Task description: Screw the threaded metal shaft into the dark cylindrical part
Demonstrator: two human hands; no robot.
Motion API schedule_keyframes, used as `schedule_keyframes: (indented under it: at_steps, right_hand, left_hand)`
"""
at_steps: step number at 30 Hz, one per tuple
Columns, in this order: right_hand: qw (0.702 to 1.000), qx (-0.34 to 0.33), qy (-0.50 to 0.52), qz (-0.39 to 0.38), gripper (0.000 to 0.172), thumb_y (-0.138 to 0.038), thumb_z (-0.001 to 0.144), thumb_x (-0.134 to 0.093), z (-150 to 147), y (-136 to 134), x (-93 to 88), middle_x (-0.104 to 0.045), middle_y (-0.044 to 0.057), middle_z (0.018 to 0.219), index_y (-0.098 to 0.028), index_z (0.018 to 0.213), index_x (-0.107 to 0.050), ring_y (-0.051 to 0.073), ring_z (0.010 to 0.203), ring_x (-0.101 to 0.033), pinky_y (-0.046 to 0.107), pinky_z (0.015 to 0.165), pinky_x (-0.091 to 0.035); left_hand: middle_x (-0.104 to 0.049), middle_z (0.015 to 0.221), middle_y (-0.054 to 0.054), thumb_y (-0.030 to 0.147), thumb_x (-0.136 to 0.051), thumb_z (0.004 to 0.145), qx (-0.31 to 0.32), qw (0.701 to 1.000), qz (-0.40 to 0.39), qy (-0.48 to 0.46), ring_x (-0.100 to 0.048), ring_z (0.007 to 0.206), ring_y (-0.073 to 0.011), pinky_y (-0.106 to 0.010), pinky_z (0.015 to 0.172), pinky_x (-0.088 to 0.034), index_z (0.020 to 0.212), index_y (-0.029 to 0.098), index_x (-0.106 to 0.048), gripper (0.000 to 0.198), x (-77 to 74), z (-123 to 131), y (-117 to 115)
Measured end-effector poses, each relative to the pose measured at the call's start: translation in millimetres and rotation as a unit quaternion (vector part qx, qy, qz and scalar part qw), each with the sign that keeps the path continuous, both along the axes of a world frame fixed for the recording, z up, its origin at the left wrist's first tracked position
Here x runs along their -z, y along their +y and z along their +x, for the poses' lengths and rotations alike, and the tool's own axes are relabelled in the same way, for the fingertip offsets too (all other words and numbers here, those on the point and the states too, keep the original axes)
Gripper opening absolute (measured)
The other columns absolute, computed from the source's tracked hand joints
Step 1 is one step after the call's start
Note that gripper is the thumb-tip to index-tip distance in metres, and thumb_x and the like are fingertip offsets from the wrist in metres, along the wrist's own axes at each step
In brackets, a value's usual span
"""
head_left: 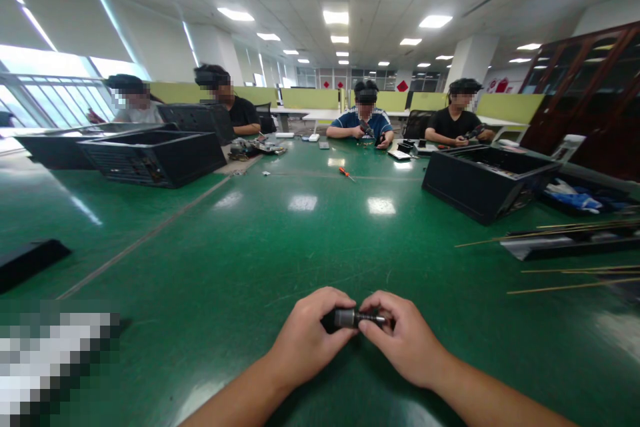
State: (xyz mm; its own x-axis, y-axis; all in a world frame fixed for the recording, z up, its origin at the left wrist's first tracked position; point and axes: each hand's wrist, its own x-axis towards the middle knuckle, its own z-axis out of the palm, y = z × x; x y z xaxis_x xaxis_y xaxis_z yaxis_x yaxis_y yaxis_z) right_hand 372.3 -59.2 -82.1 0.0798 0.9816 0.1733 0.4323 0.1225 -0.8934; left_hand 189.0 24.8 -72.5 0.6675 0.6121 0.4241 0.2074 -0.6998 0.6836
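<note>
A dark cylindrical tool [346, 318] with a slim, ridged metal shaft lies level between my two hands, looking like the front of an electric screwdriver. My left hand [310, 327] is wrapped around its thick grey-black body, and the palm hides the rear end. The thumb and fingers of my right hand [404, 333] close on the metal shaft, whose bright tip [381, 319] points right. Both hands are just over the near part of the green table [240, 267].
Black computer cases stand at left [150, 157] and right [485, 180]. An orange-handled screwdriver [344, 172] lies mid-table. Thin rods [575, 271] and a dark metal panel [550, 240] reach in from the right. Several people [363, 117] sit across the table.
</note>
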Motion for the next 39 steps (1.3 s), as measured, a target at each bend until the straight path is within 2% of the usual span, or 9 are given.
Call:
schedule_keyframes:
  at_steps: [10,39]
  right_hand:
    - [0.999,-0.005,0.026,-0.026,0.01,-0.018,0.08,-0.064,0.1,0.2,3.2,-0.05,-0.005,0.065,-0.018,0.09,-0.066,0.01,0.054,-0.04,0.023,0.051,-0.028]
    - [0.999,-0.008,0.04,-0.031,0.007,-0.022,0.084,-0.062,-0.1,-0.5,0.3,-0.048,-0.006,0.064,-0.018,0.089,-0.064,0.01,0.054,-0.038,0.022,0.052,-0.028]
  left_hand:
    - [-0.073,0.092,-0.001,0.012,-0.076,0.074,-0.004,1.0,0.012,-0.007,-0.069,0.086,-0.0161,-0.028,0.08,-0.053,0.096,0.022,-0.068,0.026,-1.3,-0.7,-0.1]
    - [-0.074,0.093,-0.002,0.013,-0.075,0.074,-0.023,1.0,0.009,0.0,-0.07,0.086,-0.0173,-0.029,0.079,-0.054,0.096,0.022,-0.069,0.025,-1.1,-2.3,0.9]
